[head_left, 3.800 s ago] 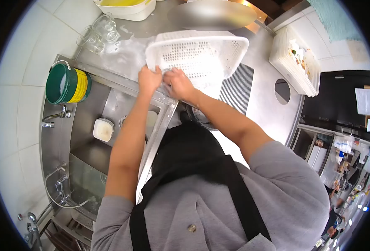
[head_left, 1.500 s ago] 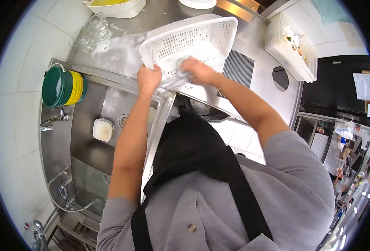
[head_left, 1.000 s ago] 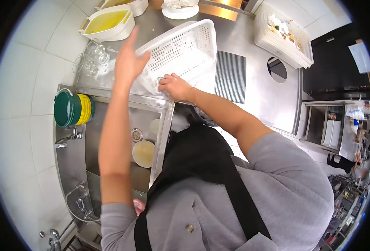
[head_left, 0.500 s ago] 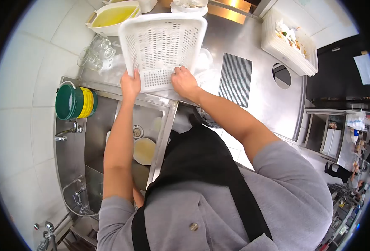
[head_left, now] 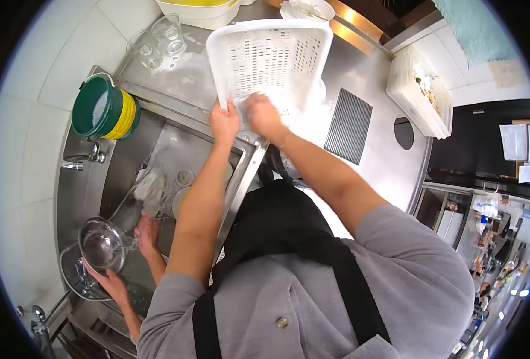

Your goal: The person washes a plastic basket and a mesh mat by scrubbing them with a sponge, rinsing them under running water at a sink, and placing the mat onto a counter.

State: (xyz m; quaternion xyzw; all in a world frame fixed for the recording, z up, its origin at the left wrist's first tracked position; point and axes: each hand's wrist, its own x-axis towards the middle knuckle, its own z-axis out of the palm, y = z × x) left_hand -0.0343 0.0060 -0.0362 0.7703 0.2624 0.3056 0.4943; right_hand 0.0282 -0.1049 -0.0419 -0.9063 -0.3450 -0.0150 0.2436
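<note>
A white perforated plastic basket (head_left: 271, 60) is tilted up over the steel counter, its inside facing me. My left hand (head_left: 225, 124) grips its near left rim, fingers closed. Low inside the basket, my right hand (head_left: 265, 116) is blurred by motion, its fingers curled against the wall. Whatever those fingers hold, if anything, is hidden by the blur. White suds and pale dishes lie behind and to the right of the basket.
At lower left, a co-worker's hands (head_left: 147, 232) are over the sink, one holding a metal bowl (head_left: 102, 245). A green bucket (head_left: 91, 107) sits by the tap. Glasses (head_left: 168, 36), a ribbed mat (head_left: 348, 125), a counter hole (head_left: 404, 133) and stacked trays (head_left: 417, 96) surround the work area.
The basket and both my hands have shifted right in view. My right hand has moved off the rim area into the basket. A co-worker's hands and a metal bowl have appeared over the sink.
</note>
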